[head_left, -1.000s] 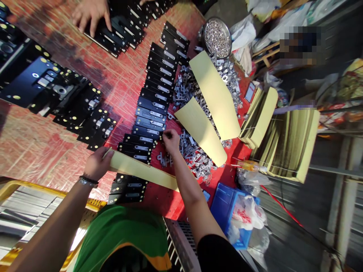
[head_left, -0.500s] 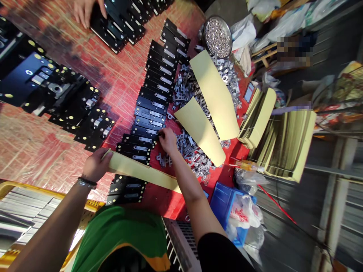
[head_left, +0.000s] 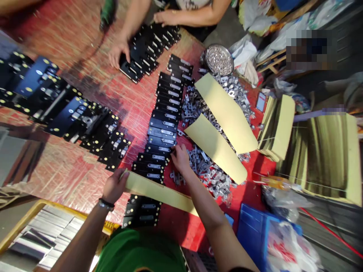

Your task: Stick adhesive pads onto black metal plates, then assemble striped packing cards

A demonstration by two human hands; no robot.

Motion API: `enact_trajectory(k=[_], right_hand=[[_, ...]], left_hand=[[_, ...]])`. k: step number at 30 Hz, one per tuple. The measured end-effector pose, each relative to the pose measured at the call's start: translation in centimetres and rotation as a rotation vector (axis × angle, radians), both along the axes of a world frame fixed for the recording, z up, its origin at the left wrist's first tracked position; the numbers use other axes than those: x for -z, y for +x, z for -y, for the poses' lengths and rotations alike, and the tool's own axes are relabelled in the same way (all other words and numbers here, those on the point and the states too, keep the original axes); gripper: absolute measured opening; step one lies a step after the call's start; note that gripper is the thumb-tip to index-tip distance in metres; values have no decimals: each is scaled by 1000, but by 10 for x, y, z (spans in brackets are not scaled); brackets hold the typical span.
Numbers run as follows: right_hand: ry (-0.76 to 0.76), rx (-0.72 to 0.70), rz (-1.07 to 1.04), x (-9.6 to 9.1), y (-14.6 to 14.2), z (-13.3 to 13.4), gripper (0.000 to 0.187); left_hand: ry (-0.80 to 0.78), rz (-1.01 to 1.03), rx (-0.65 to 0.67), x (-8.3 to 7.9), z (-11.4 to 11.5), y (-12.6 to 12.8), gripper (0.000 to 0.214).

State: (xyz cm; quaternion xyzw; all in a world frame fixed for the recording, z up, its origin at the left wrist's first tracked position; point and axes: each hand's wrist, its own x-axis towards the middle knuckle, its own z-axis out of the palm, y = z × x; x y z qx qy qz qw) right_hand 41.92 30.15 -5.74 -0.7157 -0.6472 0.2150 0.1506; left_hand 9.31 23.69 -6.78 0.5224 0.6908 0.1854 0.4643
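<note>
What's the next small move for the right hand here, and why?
Probably pick one loose silver metal bracket from the heap. The right hand sits at the end of a black plate, right beside that heap, while the left hand is occupied gripping the yellow paper strip.
</note>
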Motion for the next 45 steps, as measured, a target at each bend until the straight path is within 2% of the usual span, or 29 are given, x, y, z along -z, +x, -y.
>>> enact_trajectory(k=[5,10,12,15,17,19,21,25,29,33,36,40,43,45], right_hand=[[24,29,-70,4,-2,-6,31],[34,149,-54,10,13,-20,23],[42,187,-55,8,20,-24,27],[25,198,-218,3,32,-29,29],[6,245,-357,1,40,-34,21],[0,282,-394,1,45,-39,13],[-19,256,-354,2,46,-45,9],[-107,128,-207,1,37,-53,14],[-78,188,-17,-6,36,-58,28],[-65,253,-294,-11,46,-64,32],[-46,215,-409,-8,47,-71,26],[47,91,-186,-2,39,-80,18],[125,105,-22,-5,35,-80,17],[129,126,-4,-9,34,-71,13]], left_hand=[[56,60,-16,0,3,-1,37],[56,108,-22,-7,8,-3,36],[32,125,-23,-10,11,-5,36],[18,76,-29,-11,17,-11,37],[13,31,-18,-7,18,-15,38],[4,0,-8,-4,18,-19,38],[0,-25,-3,-3,17,-20,38],[15,-53,15,-11,15,-16,39],[25,-70,23,-14,12,-12,38],[37,-31,5,-10,11,-11,39],[42,-6,-14,-8,12,-11,40],[49,21,-52,-11,11,-10,40],[51,24,-41,-16,9,-12,40],[45,-2,-33,-18,9,-14,41]])
